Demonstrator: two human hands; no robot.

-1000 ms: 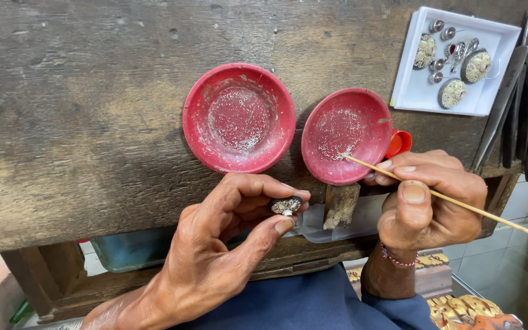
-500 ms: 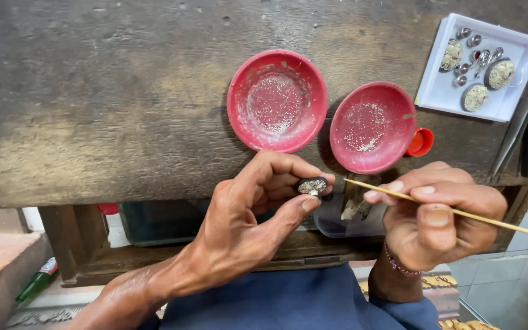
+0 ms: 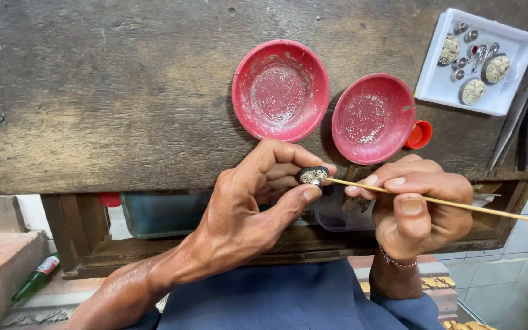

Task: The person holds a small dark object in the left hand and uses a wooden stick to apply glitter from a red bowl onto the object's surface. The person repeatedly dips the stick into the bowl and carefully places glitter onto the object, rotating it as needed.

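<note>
- Fingers of the left hand (image 3: 245,214) pinch a small dark oval piece with a pale beaded top (image 3: 313,175) between thumb and forefinger, just in front of the worn wooden surface (image 3: 105,98); that grip is clenched on the piece.
- Right hand (image 3: 420,211) grasps a thin pale wooden stick (image 3: 459,205) in a closed grip, its tip touching the oval piece.
- Two round red plastic dishes (image 3: 280,90) dusted with tiny silvery grains sit side by side on the surface, just beyond both hands.
- White rectangular tray (image 3: 441,85) of similar small oval pieces and metal bits lies at the far right, beside dark metal tools (image 3: 520,116).
</note>
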